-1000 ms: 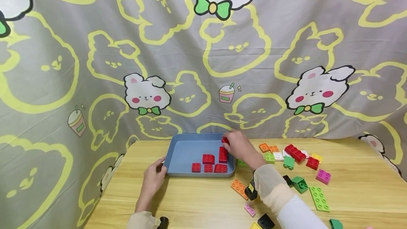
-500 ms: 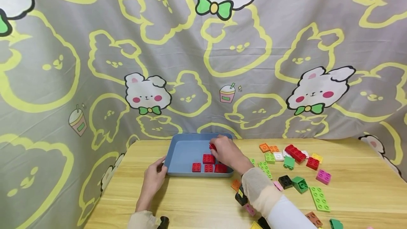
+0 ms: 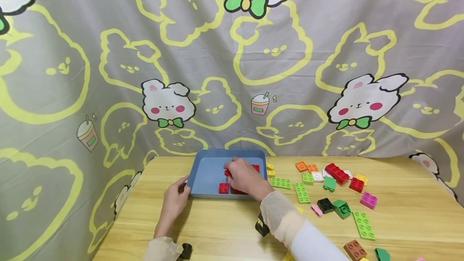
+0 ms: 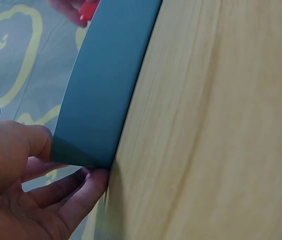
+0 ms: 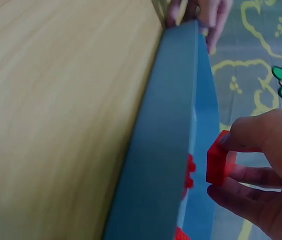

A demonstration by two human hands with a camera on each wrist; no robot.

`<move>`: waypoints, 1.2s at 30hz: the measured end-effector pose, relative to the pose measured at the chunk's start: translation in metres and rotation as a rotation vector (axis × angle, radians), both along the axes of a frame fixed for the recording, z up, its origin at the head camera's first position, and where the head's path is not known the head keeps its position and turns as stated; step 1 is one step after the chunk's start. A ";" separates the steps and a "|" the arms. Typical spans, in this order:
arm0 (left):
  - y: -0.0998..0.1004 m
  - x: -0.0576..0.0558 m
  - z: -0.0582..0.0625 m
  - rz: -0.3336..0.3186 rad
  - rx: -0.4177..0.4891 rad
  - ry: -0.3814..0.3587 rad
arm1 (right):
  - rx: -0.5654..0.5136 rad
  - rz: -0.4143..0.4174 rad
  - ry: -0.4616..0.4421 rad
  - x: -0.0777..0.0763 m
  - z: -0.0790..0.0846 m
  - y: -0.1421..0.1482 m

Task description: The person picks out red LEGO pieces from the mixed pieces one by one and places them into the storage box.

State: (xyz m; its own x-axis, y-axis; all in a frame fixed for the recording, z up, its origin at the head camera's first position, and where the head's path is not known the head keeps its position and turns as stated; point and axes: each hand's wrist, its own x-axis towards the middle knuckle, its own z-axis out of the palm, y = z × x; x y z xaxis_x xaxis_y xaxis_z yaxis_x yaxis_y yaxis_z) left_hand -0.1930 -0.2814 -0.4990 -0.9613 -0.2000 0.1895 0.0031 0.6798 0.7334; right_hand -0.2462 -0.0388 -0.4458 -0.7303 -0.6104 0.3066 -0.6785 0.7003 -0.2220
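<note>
My right hand reaches over the blue tray and pinches a red toy brick between thumb and fingers. In the right wrist view that brick is up off the tray floor, on the inner side of the wall. Inside the tray sit other red bricks, including a small one near the front and one at the right; my right hand hides part of the group. At the tray's left front corner my left hand grips the wall, thumb at the rim and fingers low, as the left wrist view shows.
Right of the tray lie loose bricks: lime plates, a black brick, a long red brick, a magenta brick and a brown one. A patterned curtain hangs close behind the wooden table.
My right hand has moved from the tray's back right corner leftward to its middle, carrying the red brick. The left hand has stayed at the tray's corner.
</note>
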 end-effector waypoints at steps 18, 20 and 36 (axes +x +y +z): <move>-0.001 -0.002 -0.001 0.009 -0.004 -0.018 | 0.049 0.068 -0.014 0.012 -0.001 -0.044; -0.001 -0.002 -0.001 0.008 -0.002 -0.023 | 0.041 0.077 -0.018 0.012 -0.003 -0.047; 0.000 -0.002 -0.002 -0.005 0.009 0.008 | -0.001 0.090 -0.167 0.012 -0.008 -0.071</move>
